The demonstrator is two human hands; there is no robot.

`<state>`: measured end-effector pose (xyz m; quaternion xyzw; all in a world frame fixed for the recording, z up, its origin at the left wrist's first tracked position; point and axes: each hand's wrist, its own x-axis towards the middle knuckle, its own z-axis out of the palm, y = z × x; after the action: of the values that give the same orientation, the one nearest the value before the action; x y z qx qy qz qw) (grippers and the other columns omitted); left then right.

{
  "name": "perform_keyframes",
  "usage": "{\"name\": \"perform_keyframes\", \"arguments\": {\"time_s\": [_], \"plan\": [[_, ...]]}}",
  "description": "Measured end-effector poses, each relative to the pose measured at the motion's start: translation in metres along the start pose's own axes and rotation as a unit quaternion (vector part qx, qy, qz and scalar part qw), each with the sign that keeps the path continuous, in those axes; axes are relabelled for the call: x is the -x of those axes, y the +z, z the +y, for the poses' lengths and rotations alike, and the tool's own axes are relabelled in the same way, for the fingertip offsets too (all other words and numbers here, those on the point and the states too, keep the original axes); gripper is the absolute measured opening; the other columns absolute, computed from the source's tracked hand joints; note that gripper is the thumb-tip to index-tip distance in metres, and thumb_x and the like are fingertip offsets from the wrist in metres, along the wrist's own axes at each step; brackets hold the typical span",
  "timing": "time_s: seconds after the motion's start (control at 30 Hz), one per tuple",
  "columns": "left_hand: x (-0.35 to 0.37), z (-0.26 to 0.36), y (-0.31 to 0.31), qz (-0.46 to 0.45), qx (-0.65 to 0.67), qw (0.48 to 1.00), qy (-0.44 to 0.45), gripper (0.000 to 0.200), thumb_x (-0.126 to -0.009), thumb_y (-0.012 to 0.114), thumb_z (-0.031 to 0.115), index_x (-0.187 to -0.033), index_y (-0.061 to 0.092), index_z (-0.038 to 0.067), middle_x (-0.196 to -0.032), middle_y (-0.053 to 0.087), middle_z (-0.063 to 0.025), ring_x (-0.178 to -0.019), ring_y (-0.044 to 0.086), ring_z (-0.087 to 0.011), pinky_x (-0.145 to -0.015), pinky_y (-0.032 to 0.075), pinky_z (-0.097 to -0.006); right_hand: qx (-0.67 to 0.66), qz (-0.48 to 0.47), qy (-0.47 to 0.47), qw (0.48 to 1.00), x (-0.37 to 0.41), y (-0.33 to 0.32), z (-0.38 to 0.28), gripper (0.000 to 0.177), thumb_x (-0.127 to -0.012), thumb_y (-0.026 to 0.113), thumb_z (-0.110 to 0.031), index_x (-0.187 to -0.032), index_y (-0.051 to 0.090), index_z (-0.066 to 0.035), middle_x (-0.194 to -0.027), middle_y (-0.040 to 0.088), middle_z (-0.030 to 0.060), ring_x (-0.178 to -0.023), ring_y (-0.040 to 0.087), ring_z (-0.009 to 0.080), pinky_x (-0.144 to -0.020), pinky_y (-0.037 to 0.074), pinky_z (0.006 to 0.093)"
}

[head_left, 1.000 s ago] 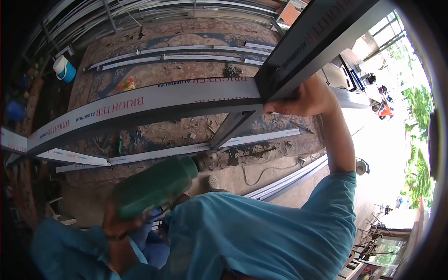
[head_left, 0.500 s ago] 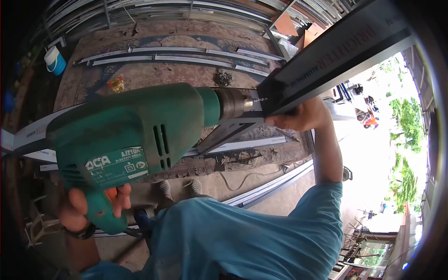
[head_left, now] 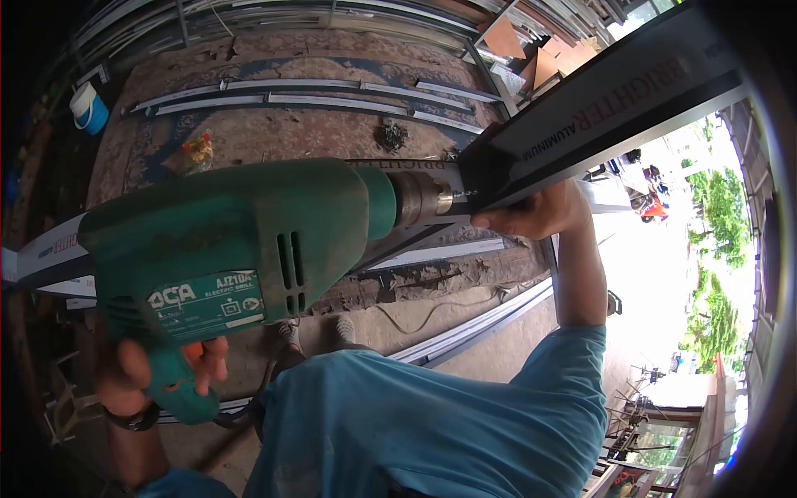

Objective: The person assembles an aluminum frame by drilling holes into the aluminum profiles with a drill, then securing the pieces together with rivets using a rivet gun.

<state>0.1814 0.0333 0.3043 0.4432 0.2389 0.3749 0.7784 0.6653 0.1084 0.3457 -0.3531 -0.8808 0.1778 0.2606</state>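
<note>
My left hand [head_left: 137, 373] is closed around the handle of a green electric drill [head_left: 224, 228], with fingers at its orange trigger. The drill lies sideways with its chuck [head_left: 423, 197] pointing right. A short length of drill bit [head_left: 465, 193] shows between the chuck and the joint of the aluminum profiles; how deep its tip sits is hidden. My right hand [head_left: 535, 212] grips the upper-right aluminum profile [head_left: 598, 116] from below, close to the bit. Another lettered profile [head_left: 58, 249] extends behind the drill to the left.
Several thin profiles [head_left: 315, 100] lie on a worn patterned carpet [head_left: 274, 137]. On it also are a pile of small dark metal parts [head_left: 390, 134] and a bag of yellow pieces [head_left: 199, 151]. A blue and white bucket [head_left: 89, 108] stands left. More profiles [head_left: 481, 328] lie near my feet.
The drill has moved slightly right relative to the profile joint, and less of the bit shows. The view has shifted a little. Both hands keep their hold.
</note>
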Motion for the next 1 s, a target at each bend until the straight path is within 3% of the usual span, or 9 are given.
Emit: {"name": "perform_keyframes", "arguments": {"time_s": [0.17, 0.23, 0.33, 0.47, 0.83, 1.0], "plan": [[-0.003, 0.005, 0.0, 0.013, -0.012, 1.0, -0.017, 0.072, -0.095, 0.063, 0.057, -0.125, 0.057, -0.008, -0.108, 0.067, -0.0272, -0.082, 0.071, -0.0342, -0.054, 0.058, -0.0367, 0.021, -0.036, 0.004, 0.999, -0.002, -0.005, -0.001, 0.042, -0.065, 0.096, -0.014, -0.096, 0.072, 0.003, -0.086, 0.074, 0.0091, -0.07, 0.071, 0.0172, -0.058, 0.055, 0.028], [-0.006, 0.013, -0.001, 0.016, -0.05, 0.998, -0.039, 0.075, -0.097, 0.056, 0.062, -0.125, 0.055, -0.007, -0.104, 0.068, -0.0267, -0.078, 0.071, -0.0332, -0.051, 0.057, -0.0369, 0.037, -0.052, -0.045, 0.997, -0.002, -0.008, 0.008, 0.048, -0.065, 0.096, -0.013, -0.102, 0.069, 0.004, -0.087, 0.074, 0.01, -0.069, 0.071, 0.0178, -0.059, 0.055, 0.0288], [-0.013, 0.015, 0.004, 0.027, 0.048, 0.998, -0.043, 0.082, -0.098, 0.042, 0.07, -0.124, 0.054, -0.006, -0.096, 0.069, -0.0249, -0.069, 0.07, -0.0316, -0.048, 0.057, -0.0383, 0.028, -0.016, -0.08, 0.996, 0.008, -0.003, 0.022, 0.062, -0.066, 0.096, -0.013, -0.115, 0.063, 0.005, -0.088, 0.073, 0.0118, -0.071, 0.072, 0.0193, -0.061, 0.056, 0.0303], [-0.014, 0.017, 0.002, 0.071, 0.065, 0.994, -0.042, 0.075, -0.1, 0.047, 0.061, -0.132, 0.048, -0.007, -0.093, 0.069, -0.0272, -0.065, 0.07, -0.0334, -0.048, 0.057, -0.0401, 0.054, -0.025, -0.149, 0.987, -0.001, -0.006, 0.021, 0.082, -0.065, 0.097, -0.013, -0.131, 0.051, 0.006, -0.094, 0.072, 0.0146, -0.077, 0.072, 0.0223, -0.064, 0.058, 0.0324], [-0.02, 0.023, 0.001, 0.059, 0.07, 0.995, -0.043, 0.068, -0.102, 0.048, 0.055, -0.129, 0.051, -0.008, -0.088, 0.069, -0.0248, -0.06, 0.068, -0.0329, -0.048, 0.057, -0.0419, 0.063, -0.056, -0.197, 0.977, -0.007, -0.012, 0.024, 0.076, -0.065, 0.097, -0.012, -0.127, 0.057, 0.003, -0.103, 0.071, 0.0165, -0.081, 0.072, 0.0246, -0.067, 0.057, 0.0334], [-0.021, 0.027, 0.0, 0.07, 0.06, 0.994, -0.063, 0.069, -0.102, 0.044, 0.057, -0.127, 0.052, -0.007, -0.084, 0.068, -0.0225, -0.058, 0.067, -0.0313, -0.048, 0.057, -0.042, 0.016, 0.012, -0.172, 0.985, 0.002, -0.003, 0.03, 0.067, -0.065, 0.096, -0.01, -0.12, 0.06, 0.003, -0.101, 0.072, 0.0157, -0.083, 0.074, 0.0239, -0.066, 0.059, 0.0336]]}}
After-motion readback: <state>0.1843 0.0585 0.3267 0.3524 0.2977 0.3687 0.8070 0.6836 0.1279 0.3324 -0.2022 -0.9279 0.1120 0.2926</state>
